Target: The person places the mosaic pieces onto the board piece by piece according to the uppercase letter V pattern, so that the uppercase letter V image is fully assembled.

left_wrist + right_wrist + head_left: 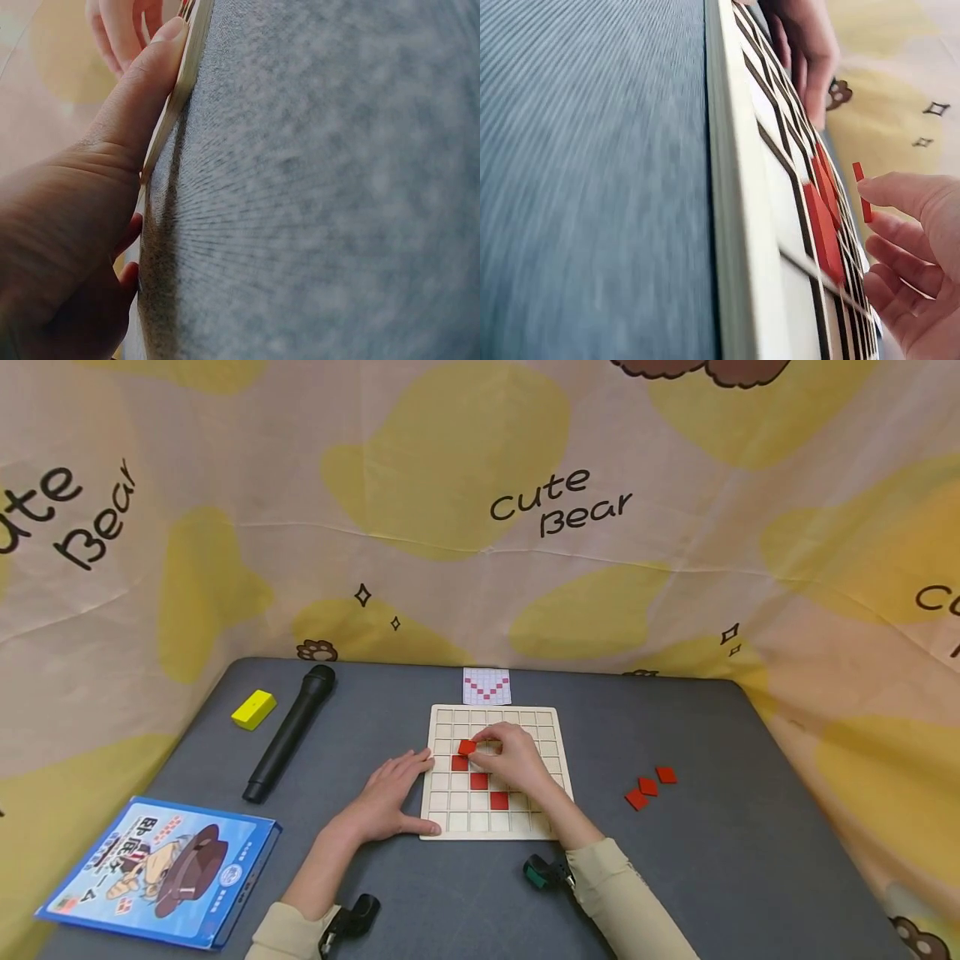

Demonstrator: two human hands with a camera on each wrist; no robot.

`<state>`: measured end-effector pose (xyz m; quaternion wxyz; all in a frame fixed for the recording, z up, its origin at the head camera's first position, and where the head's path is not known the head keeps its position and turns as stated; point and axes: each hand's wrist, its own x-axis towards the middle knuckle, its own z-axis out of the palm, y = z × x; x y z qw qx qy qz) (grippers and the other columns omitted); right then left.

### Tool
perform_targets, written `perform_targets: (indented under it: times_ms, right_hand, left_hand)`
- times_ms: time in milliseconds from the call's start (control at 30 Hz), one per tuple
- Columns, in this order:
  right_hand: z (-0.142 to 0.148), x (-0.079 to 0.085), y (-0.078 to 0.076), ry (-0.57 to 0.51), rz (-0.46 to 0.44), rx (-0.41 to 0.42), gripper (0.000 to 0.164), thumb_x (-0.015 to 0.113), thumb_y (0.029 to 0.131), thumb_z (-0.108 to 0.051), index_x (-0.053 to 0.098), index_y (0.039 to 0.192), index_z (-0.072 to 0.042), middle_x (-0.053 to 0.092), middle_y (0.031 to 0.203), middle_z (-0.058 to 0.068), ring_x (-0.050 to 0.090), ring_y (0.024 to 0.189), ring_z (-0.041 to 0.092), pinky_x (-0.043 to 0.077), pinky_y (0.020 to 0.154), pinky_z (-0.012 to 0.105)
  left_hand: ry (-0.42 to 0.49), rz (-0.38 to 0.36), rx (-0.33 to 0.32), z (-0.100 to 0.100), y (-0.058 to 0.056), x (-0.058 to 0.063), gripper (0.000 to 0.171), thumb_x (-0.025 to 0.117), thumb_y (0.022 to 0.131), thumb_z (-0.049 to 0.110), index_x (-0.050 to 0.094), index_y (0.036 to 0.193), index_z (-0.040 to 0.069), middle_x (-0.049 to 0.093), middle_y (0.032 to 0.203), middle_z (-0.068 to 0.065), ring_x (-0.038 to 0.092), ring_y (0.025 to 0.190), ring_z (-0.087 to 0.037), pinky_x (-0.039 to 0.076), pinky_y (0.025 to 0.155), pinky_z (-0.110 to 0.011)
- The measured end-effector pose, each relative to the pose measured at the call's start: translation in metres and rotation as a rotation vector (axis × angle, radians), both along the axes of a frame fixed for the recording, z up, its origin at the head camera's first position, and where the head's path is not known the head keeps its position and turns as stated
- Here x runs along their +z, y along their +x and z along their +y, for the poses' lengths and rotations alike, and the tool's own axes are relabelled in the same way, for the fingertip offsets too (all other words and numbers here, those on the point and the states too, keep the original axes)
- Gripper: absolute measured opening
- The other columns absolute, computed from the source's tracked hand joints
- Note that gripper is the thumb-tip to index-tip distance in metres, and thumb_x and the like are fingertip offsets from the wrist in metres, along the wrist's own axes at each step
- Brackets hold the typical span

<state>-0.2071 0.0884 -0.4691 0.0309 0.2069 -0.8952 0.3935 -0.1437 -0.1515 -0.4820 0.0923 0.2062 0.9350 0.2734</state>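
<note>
a dark grey tabletop (750,860) carries a blue picture-covered box (161,872) at the left. a square pale wooden board (543,735), marked with a grid, lies mid-table. nearer the box is a long black cylinder (288,735) shaped like a microphone. the left hand (386,799) rests spread along the board's left edge, its grip relaxed. a white card (487,687) with a pink pattern lies just beyond the board; a yellow block (254,710) sits by the cylinder. three red square tiles (478,782) run diagonally on the board, three loose tiles (648,787) lie to the right, and the right hand's (517,760) grip pinches a single red tile (467,747) over the grid (tilted, and clear of the surface).
</note>
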Motion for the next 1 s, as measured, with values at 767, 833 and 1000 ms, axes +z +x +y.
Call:
perform_targets:
  times_ms: [767, 833, 1000]
  right_hand:
    - [-0.037, -0.010, -0.008, 0.100, 0.046, -0.001, 0.025, 0.076, 0.083, -0.022, 0.075, 0.106, -0.011, 0.069, 0.110, 0.005, 0.057, 0.104, 0.027, 0.045, 0.092, 0.039]
    - [-0.037, -0.010, -0.007, 0.101, 0.045, -0.002, 0.026, 0.076, 0.083, -0.022, 0.075, 0.107, -0.011, 0.069, 0.111, 0.006, 0.057, 0.105, 0.027, 0.045, 0.093, 0.039]
    - [-0.037, -0.010, -0.005, 0.087, 0.050, 0.001, 0.026, 0.075, 0.084, -0.021, 0.074, 0.108, -0.009, 0.068, 0.113, 0.007, 0.056, 0.106, 0.028, 0.045, 0.093, 0.040]
  left_hand:
    - [0.003, -0.003, 0.004, 0.001, 0.002, 0.003, 0.100, 0.081, 0.071, 0.056, 0.040, 0.148, 0.008, 0.028, 0.158, -0.009, 0.019, 0.146, -0.033, 0.015, 0.114, -0.060]
    - [0.008, 0.000, 0.003, 0.001, 0.002, 0.002, 0.100, 0.081, 0.071, 0.056, 0.041, 0.148, 0.007, 0.029, 0.158, -0.010, 0.019, 0.146, -0.034, 0.015, 0.114, -0.060]
    - [0.006, 0.005, 0.002, 0.001, 0.001, 0.001, 0.100, 0.081, 0.071, 0.056, 0.041, 0.148, 0.007, 0.029, 0.158, -0.010, 0.019, 0.146, -0.034, 0.015, 0.114, -0.060]
